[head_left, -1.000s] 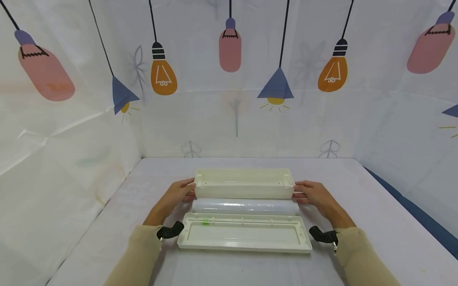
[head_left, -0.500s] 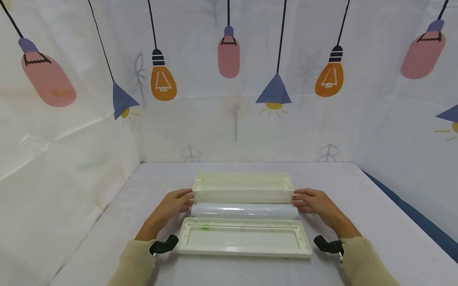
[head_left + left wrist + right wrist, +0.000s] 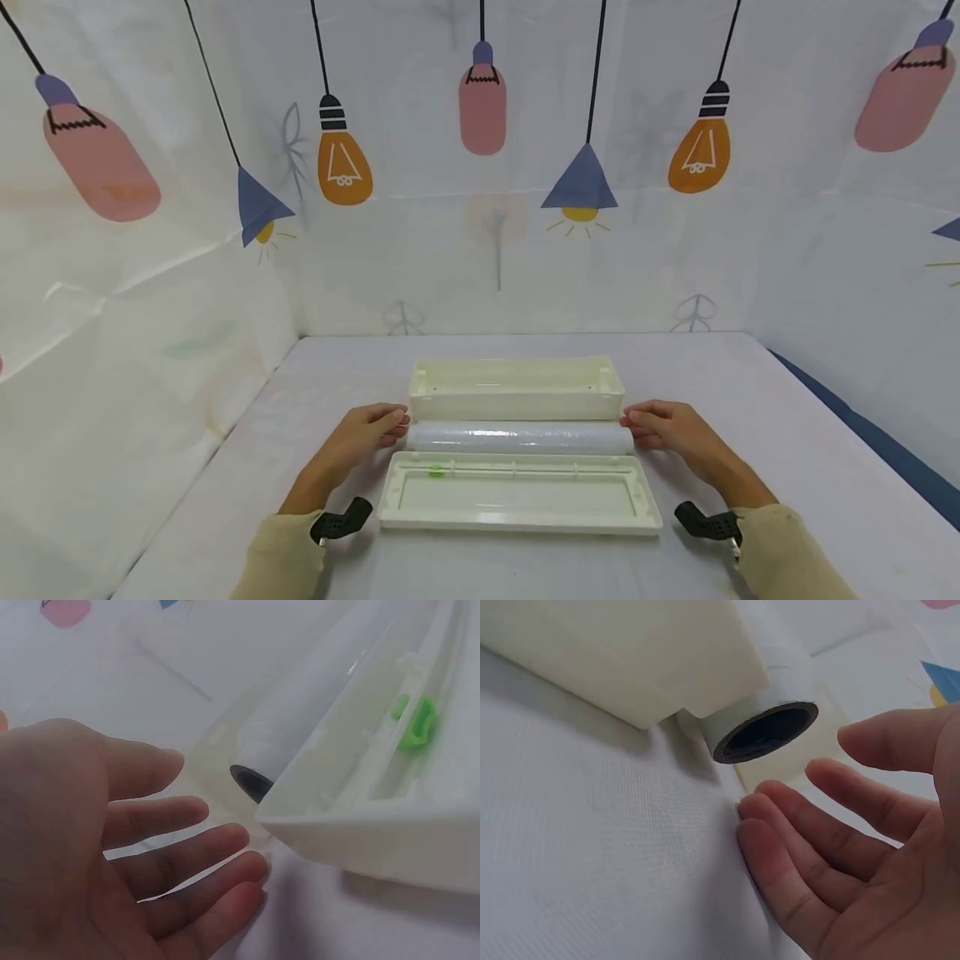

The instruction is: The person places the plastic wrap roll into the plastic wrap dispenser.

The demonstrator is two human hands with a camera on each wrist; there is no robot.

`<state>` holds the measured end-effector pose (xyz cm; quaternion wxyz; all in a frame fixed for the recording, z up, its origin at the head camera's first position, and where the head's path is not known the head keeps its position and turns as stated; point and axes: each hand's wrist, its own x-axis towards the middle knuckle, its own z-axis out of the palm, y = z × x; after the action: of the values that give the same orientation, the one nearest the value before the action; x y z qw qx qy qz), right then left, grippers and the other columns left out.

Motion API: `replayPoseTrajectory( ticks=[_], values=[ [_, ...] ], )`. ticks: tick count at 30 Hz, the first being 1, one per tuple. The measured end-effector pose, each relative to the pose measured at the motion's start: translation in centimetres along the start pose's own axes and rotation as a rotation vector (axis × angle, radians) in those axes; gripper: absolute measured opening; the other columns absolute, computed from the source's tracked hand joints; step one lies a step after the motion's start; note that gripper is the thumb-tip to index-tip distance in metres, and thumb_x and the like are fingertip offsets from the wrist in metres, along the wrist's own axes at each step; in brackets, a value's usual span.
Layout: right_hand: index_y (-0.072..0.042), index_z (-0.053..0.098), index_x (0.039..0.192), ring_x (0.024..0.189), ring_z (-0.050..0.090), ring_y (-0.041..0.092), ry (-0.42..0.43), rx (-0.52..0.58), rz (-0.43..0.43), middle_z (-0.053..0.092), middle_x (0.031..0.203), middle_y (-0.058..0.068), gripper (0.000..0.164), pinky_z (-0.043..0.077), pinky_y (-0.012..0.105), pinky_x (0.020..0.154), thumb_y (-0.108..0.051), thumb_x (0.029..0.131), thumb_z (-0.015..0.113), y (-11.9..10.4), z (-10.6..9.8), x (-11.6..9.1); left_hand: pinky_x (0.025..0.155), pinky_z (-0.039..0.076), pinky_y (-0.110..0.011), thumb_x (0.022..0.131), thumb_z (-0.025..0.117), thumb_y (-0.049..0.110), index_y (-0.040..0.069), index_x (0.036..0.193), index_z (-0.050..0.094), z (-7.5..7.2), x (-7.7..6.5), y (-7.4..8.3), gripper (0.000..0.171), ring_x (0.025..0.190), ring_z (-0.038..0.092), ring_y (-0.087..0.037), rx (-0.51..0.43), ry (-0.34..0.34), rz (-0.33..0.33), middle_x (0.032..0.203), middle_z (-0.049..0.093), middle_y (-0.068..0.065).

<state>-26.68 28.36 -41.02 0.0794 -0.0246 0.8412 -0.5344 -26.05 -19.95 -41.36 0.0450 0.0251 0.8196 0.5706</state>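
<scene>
A long cream plastic box [image 3: 517, 407] stands uncovered on the table, inside facing up. In front of it lies a roll of cling film [image 3: 519, 437], its hollow cardboard core showing at both ends in the wrist views. Nearest the person is the cream lid [image 3: 517, 504], inner side up, with a green slide cutter [image 3: 420, 727] on its rail. My left hand [image 3: 367, 433] is beside the left ends of box and roll, fingers spread and relaxed. At the roll's right end, my right hand [image 3: 675, 433] has its fingers loosely bent around no object.
White cloth covers the table [image 3: 517, 571]. Behind it hangs a white sheet [image 3: 420, 250] printed with lamps and bulbs, which also closes off the left side. A black wrist camera mount [image 3: 341, 521] sits by the left sleeve, another mount [image 3: 707, 523] by the right.
Both hands have come away from the ends of the box and drawn nearer the person, to beside the roll. Box, roll and lid keep their arrangement; the head view has shifted slightly.
</scene>
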Motion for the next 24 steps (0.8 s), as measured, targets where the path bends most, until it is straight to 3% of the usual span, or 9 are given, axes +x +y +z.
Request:
replayPoseTrajectory(
  ticks=[5, 11, 15, 19, 24],
  values=[
    [0.008, 0.058, 0.129, 0.104, 0.067, 0.025, -0.022, -0.002, -0.005, 0.065, 0.127, 0.022, 0.048, 0.058, 0.038, 0.085, -0.031, 0.102, 0.061, 0.2, -0.3, -0.1, 0.095, 0.054, -0.04, 0.102, 0.06, 0.024, -0.006, 0.128, 0.062, -0.9, -0.2, -0.1, 0.04, 0.11, 0.064, -0.028, 0.02, -0.075, 0.036, 0.117, 0.069, -0.015],
    [0.009, 0.058, 0.13, 0.105, 0.067, 0.025, -0.138, 0.027, -0.07, 0.064, 0.127, 0.02, 0.047, 0.058, 0.036, 0.086, -0.029, 0.101, 0.062, 1.0, -0.9, 0.0, 0.096, 0.053, -0.037, 0.101, 0.063, 0.03, -0.003, 0.127, 0.064, -1.8, -0.6, -1.1, 0.042, 0.112, 0.063, -0.025, 0.042, -0.164, 0.073, 0.118, 0.069, -0.011],
    [0.009, 0.058, 0.131, 0.105, 0.067, 0.025, -0.213, 0.02, -0.132, 0.067, 0.122, 0.018, 0.047, 0.057, 0.034, 0.086, -0.027, 0.102, 0.061, 1.5, -1.4, 0.0, 0.098, 0.051, -0.039, 0.098, 0.066, 0.033, 0.005, 0.126, 0.067, -1.7, -0.4, -1.5, 0.04, 0.111, 0.062, -0.02, 0.084, -0.169, 0.066, 0.12, 0.069, -0.005],
    [0.005, 0.058, 0.133, 0.104, 0.066, 0.024, -0.246, -0.026, -0.137, 0.068, 0.12, 0.015, 0.047, 0.056, 0.031, 0.086, -0.03, 0.101, 0.061, 1.5, -1.9, 0.0, 0.101, 0.047, -0.046, 0.096, 0.069, 0.036, 0.011, 0.125, 0.07, -1.2, -0.1, -1.4, 0.038, 0.112, 0.061, -0.019, 0.124, -0.153, 0.068, 0.123, 0.068, -0.002],
    [0.003, 0.056, 0.137, 0.11, 0.063, 0.026, -0.275, -0.065, -0.142, 0.062, 0.13, 0.017, 0.049, 0.054, 0.03, 0.089, -0.029, 0.101, 0.062, 1.5, -2.0, -0.3, 0.102, 0.044, -0.051, 0.095, 0.071, 0.034, 0.012, 0.125, 0.069, -0.9, -0.2, -1.0, 0.037, 0.113, 0.059, -0.021, 0.138, -0.14, 0.064, 0.121, 0.068, -0.001]
  ],
)
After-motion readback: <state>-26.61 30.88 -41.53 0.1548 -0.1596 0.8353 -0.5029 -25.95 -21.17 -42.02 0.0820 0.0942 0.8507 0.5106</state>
